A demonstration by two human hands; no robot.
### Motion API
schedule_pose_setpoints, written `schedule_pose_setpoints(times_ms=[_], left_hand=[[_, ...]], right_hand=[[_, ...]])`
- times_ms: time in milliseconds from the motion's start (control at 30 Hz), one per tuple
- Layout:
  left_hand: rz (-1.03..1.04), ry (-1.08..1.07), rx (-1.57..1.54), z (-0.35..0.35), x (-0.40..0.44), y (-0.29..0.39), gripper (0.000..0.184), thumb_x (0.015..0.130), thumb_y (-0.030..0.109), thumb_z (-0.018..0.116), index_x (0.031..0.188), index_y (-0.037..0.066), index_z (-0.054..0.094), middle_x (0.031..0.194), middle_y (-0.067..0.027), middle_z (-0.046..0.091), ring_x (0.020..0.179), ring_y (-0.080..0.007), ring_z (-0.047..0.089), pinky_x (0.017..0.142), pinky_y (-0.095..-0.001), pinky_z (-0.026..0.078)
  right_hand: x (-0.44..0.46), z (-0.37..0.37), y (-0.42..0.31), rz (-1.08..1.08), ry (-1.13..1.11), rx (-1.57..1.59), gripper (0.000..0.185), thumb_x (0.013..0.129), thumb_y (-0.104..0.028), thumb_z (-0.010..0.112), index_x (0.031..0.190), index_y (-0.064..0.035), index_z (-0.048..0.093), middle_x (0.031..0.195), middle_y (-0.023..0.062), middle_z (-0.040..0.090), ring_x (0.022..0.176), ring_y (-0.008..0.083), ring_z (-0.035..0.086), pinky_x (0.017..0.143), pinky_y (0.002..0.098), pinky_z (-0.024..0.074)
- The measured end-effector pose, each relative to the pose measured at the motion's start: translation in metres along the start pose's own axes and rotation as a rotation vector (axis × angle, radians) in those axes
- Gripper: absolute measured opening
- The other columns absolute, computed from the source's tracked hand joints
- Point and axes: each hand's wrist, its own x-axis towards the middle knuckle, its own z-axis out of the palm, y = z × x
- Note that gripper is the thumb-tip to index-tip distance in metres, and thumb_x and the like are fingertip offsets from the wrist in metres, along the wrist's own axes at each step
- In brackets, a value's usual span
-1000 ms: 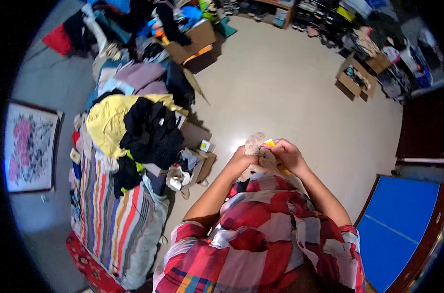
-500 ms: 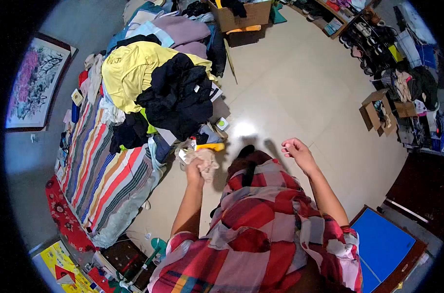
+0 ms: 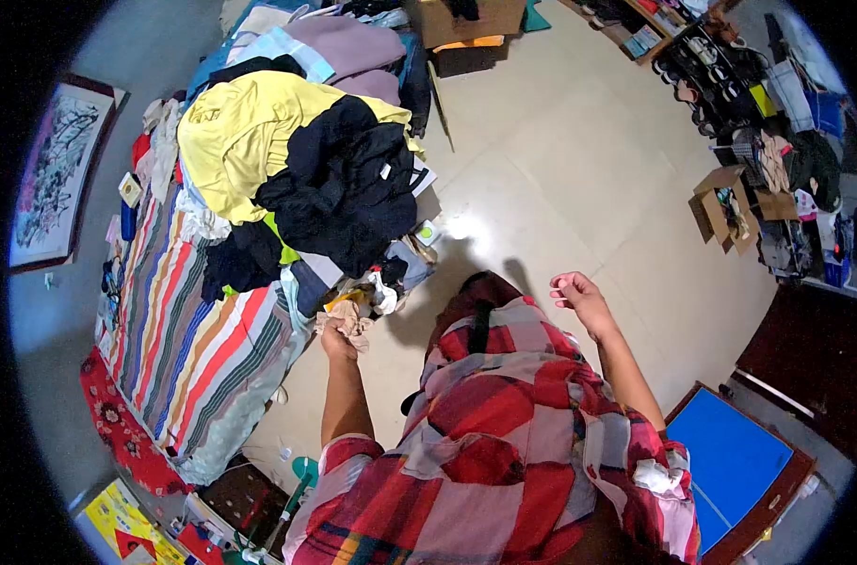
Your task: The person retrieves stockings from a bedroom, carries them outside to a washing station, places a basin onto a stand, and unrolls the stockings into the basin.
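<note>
My left hand [image 3: 338, 343] is closed around a crumpled beige cloth [image 3: 349, 325] at the near corner of the bed. Something yellow [image 3: 344, 299] shows just beyond the cloth, partly covered by it. Right beside it lie small white and dark pieces of clothing [image 3: 384, 294]. Above these rises a big heap with a black garment [image 3: 339, 184] over a yellow shirt [image 3: 245, 141]. Out over the floor, my right hand [image 3: 582, 299] hangs with loosely curled fingers, a small gap between thumb and fingertips; I see nothing held in it.
A striped sheet [image 3: 198, 348] covers the bed on the left. Cardboard boxes stand at the top [image 3: 471, 24] and at the right [image 3: 725, 212]. Shoe racks [image 3: 711, 80] line the right wall. A blue board [image 3: 735, 461] lies at lower right. The tiled floor [image 3: 560, 160] runs between.
My left hand has moved left with the beige cloth, to the bed's corner. The yellow object that stuck out to its right now shows behind the cloth. My right hand has barely moved.
</note>
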Motion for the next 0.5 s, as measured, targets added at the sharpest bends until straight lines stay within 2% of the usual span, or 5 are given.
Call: schedule_pose_setpoints(times_ms=[133,267,333,367,500], left_hand=[[0.051,0.083,0.118,0.008,0.015,-0.013,0.028,0.061,0.003,0.051,0.088,-0.002,0.057,0.083,-0.0113,0.061,0.069,-0.0253,0.061,0.061,-0.0356,0.052],[-0.043,-0.058,0.168,0.014,0.024,-0.022,0.025,0.060,0.003,0.052,0.085,-0.001,0.056,0.081,-0.0108,0.059,0.067,-0.0249,0.060,0.061,-0.0352,0.052],[-0.006,0.024,0.396,0.047,-0.006,-0.025,0.025,0.060,0.003,0.053,0.084,-0.001,0.055,0.078,-0.0100,0.058,0.064,-0.0238,0.059,0.060,-0.0346,0.052],[-0.001,-0.095,0.417,0.043,0.000,-0.037,0.024,0.060,0.003,0.053,0.083,-0.002,0.055,0.076,-0.0094,0.057,0.065,-0.0233,0.059,0.060,-0.0346,0.052],[-0.077,-0.118,0.622,0.064,-0.011,-0.076,0.025,0.062,0.006,0.056,0.087,0.001,0.055,0.076,-0.0074,0.056,0.067,-0.0212,0.058,0.061,-0.0331,0.048]], right_hand=[[-0.005,-0.007,0.006,0.035,-0.014,0.020,0.021,0.093,-0.024,0.047,0.099,-0.0059,0.056,0.095,0.0018,0.059,0.085,0.0112,0.056,0.075,0.0267,0.0458],[-0.020,-0.025,0.018,0.061,0.068,0.069,0.020,0.093,-0.022,0.047,0.101,-0.0053,0.056,0.094,0.0023,0.059,0.084,0.0111,0.056,0.073,0.0263,0.0461],[-0.029,-0.040,0.031,0.078,0.110,0.103,0.020,0.093,-0.022,0.047,0.101,-0.0057,0.056,0.095,0.0025,0.059,0.084,0.0115,0.057,0.074,0.0267,0.0464],[-0.032,-0.046,0.040,0.094,0.138,0.127,0.021,0.093,-0.022,0.047,0.101,-0.0060,0.056,0.095,0.0028,0.060,0.084,0.0119,0.057,0.074,0.0270,0.0467],[-0.055,-0.074,0.071,0.140,0.191,0.173,0.022,0.092,-0.025,0.048,0.102,-0.0059,0.056,0.095,0.0037,0.060,0.085,0.0131,0.058,0.075,0.0274,0.0476]])
